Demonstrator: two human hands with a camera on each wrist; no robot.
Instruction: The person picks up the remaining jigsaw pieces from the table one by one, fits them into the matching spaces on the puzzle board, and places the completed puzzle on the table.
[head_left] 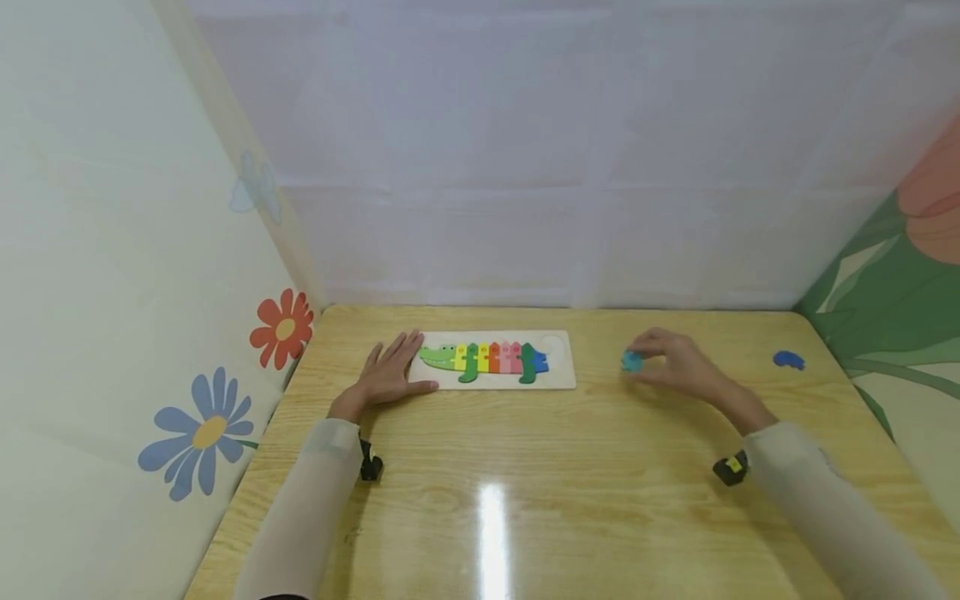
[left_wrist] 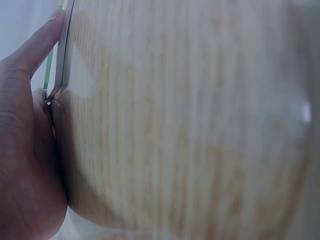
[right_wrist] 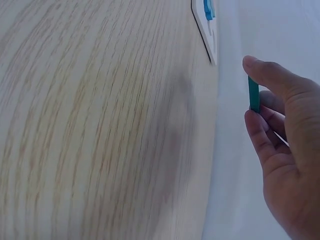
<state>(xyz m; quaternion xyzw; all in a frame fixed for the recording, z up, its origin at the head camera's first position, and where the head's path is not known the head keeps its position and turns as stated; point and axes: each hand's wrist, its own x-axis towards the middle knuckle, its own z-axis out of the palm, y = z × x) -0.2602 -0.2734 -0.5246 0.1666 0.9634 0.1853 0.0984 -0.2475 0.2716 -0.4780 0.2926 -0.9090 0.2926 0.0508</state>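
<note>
A white puzzle board (head_left: pixel 495 382) lies on the table, bearing a crocodile of coloured pieces (head_left: pixel 495 358): green head at left, then yellow, orange, pink, dark green and blue. A bare outline shows at its upper right. My left hand (head_left: pixel 386 372) rests spread on the board's left end, thumb (left_wrist: pixel 42 37) along its near edge. To the right of the board, my right hand (head_left: pixel 675 362) pinches a teal puzzle piece (head_left: pixel 632 361) between thumb and fingers. The right wrist view shows this piece (right_wrist: pixel 254 94) edge-on, held above the table.
A blue puzzle piece (head_left: pixel 789 359) lies on the table toward the right edge. The wooden table (head_left: pixel 562 467) meets a white draped backdrop (head_left: pixel 487 208) behind. Flower-printed panels stand at the left (head_left: pixel 112 292) and right (head_left: pixel 900 308).
</note>
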